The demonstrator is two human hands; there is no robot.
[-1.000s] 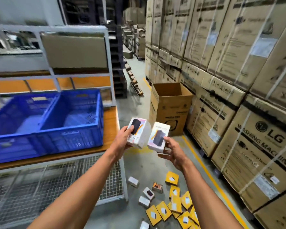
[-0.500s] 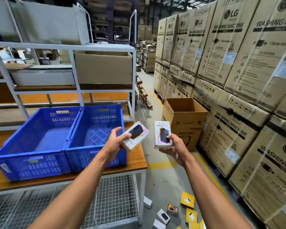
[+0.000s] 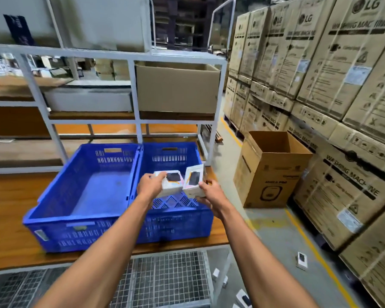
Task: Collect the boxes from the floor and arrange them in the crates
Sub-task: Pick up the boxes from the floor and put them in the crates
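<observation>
Over the right blue crate (image 3: 173, 221) at the desk's (image 3: 7, 238) right end, the left hand (image 3: 150, 186) grips one white box (image 3: 170, 183); the right hand (image 3: 211, 195) grips another box (image 3: 193, 181).

- Two crates (image 3: 82, 196) (image 3: 176, 210): solid bright blue, slotted walls
- Boxes held (image 3: 170, 182) (image 3: 193, 181): white with a black picture, orange and pink accents
- Tabletop (image 3: 9, 218): orange-brown wood grain
- Stacked cartons (image 3: 320, 63): tan, black print
- Floor line (image 3: 309, 241): yellow

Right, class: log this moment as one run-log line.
left hand: holds white box | right hand: holds second white box | position: over right blue crate | crates: appear empty
</observation>
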